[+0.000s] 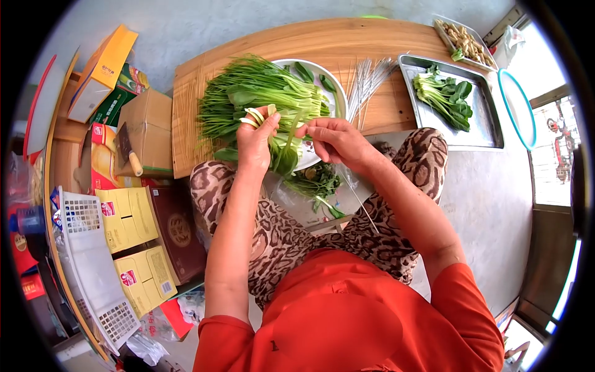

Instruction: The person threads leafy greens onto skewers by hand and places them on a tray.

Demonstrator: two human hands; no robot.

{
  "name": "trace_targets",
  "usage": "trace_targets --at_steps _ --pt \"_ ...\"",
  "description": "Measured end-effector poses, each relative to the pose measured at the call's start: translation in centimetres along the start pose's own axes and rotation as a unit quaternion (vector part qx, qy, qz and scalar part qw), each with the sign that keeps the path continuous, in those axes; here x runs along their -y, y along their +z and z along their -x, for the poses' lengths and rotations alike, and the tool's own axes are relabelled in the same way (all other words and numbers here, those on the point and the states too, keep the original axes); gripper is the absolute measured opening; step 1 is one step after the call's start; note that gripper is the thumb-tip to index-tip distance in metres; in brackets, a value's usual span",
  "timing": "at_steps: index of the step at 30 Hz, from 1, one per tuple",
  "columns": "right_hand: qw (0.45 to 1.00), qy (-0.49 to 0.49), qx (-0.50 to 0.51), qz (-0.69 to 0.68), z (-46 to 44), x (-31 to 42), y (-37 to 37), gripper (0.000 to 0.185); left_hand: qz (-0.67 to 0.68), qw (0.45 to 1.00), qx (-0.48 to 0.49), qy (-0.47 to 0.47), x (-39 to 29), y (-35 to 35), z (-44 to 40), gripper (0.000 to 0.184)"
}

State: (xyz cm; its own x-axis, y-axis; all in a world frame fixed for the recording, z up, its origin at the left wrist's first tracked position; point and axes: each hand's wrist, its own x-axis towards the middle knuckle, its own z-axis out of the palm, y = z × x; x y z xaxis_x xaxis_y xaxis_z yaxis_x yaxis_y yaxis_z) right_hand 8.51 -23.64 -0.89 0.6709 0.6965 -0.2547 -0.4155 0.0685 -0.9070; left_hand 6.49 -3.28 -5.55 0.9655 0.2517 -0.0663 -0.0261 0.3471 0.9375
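Note:
My left hand (254, 144) is closed around pale stem ends (254, 116) of leafy greens. Between my two hands a single green leaf (285, 160) hangs by its stem. My right hand (338, 139) pinches at that stem with thumb and forefinger; its other fingers are curled. Behind my hands, a big heap of long thin greens (242, 84) lies partly on a white plate (339, 84). A thin metal skewer (362, 204) slants below my right hand; whether that hand holds it, I cannot tell. Leafy scraps (316, 183) lie beneath the plate's edge.
Several metal skewers (367, 90) rest on the wooden table (310, 40). To their right, a metal tray (446, 139) carries leafy greens (443, 96). A container of pale pieces (465, 43) stands behind. At left are cardboard boxes (145, 127), a knife (130, 152) and a white basket (93, 266).

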Motion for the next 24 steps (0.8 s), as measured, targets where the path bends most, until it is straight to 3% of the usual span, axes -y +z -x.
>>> trace_targets --at_steps 5,24 --pt "0.998 0.041 0.049 0.012 0.5 -0.1 0.9 0.023 0.005 1.000 -0.027 -0.009 0.2 -0.1 0.1 0.020" --pt "0.998 0.041 0.038 0.012 -0.3 -0.9 0.9 0.025 -0.010 1.000 -0.023 0.002 0.0 1.2 0.5 0.017"
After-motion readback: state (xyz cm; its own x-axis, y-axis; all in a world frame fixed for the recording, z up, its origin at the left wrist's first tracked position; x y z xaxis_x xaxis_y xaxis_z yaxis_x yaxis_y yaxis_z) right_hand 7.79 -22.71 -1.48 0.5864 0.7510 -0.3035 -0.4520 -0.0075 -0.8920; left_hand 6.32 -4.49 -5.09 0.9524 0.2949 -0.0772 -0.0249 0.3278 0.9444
